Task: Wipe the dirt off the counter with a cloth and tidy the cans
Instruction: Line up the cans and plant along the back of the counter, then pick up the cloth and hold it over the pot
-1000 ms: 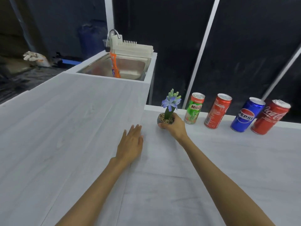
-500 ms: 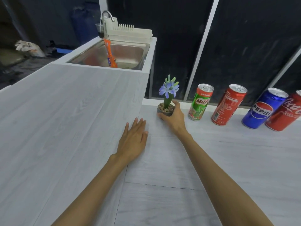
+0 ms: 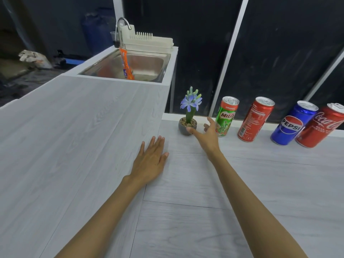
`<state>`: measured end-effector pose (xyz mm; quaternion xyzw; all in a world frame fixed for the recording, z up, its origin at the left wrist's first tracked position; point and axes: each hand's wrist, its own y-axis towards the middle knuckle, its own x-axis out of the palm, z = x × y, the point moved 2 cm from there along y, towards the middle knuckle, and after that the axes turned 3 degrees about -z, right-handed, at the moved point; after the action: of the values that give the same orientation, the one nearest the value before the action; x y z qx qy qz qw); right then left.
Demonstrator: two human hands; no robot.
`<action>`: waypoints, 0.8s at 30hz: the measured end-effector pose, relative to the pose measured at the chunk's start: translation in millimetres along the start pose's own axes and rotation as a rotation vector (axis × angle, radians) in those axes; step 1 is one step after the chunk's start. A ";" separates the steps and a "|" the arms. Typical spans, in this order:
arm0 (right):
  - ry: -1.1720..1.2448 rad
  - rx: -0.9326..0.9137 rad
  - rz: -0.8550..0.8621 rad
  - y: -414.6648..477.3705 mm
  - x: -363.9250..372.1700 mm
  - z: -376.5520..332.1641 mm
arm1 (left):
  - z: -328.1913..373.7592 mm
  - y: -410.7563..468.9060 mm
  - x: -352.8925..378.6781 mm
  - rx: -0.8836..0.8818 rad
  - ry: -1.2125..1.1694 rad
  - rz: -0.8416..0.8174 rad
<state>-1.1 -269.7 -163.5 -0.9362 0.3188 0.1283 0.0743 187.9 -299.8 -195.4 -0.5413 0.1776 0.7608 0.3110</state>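
Several cans stand in a row along the back edge of the pale wood-grain counter [image 3: 186,211]: a green Milo can [image 3: 226,116], a red can [image 3: 256,119], a blue Pepsi can [image 3: 294,122] and a red Coca-Cola can [image 3: 320,124]. A small grey pot with a purple flower [image 3: 188,118] stands left of the Milo can. My right hand [image 3: 206,135] hovers open between the pot and the Milo can, fingers spread, thumb close to the pot. My left hand [image 3: 151,161] lies flat and open on the counter. No cloth is visible.
A steel sink [image 3: 149,66] with a tap, a white dish rack [image 3: 149,40] and an orange packet [image 3: 126,64] sits at the far end of the raised left counter section. Dark window panes with white frames back the cans.
My right hand has let go of the flower pot and opened, shifting slightly right toward the Milo can. The pot stands on the counter. My left hand stays flat.
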 end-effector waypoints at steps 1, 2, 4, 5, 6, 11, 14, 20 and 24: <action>0.029 0.017 0.020 -5.8 -3.0 0.2 | 0.4 -4.9 -0.2 -0.001 -0.001 0.003; 0.065 0.033 0.043 -11.7 -5.6 0.4 | 0.8 -10.6 -1.0 -0.002 -0.007 0.006; 0.129 0.055 0.088 -25.0 -8.8 0.9 | 1.8 -22.4 -2.8 -0.005 -0.033 0.008; 0.137 0.062 0.109 -32.5 -8.9 1.3 | 1.9 -28.8 -3.6 -0.006 -0.050 0.013; 0.130 0.061 0.125 -40.6 -8.1 1.3 | 2.1 -36.3 -4.6 -0.006 -0.070 0.024; 0.029 -0.002 -0.002 -89.6 9.0 -2.7 | -3.2 -87.6 -12.3 -0.070 -0.233 0.089; -0.034 -0.016 -0.207 -128.4 24.0 -9.6 | -5.3 -121.7 -15.4 -0.084 -0.217 0.108; -0.222 0.003 -0.575 -206.8 44.1 -22.7 | -0.3 -186.8 -18.0 -0.164 -0.194 0.197; -0.404 -0.041 -0.741 -247.8 45.7 -24.0 | 0.9 -231.9 -15.8 -0.258 -0.199 0.156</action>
<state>191.1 -106.7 -139.5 -0.9448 -0.0628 0.2804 0.1577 345.1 -131.3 -164.9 -0.4835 0.0883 0.8487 0.1951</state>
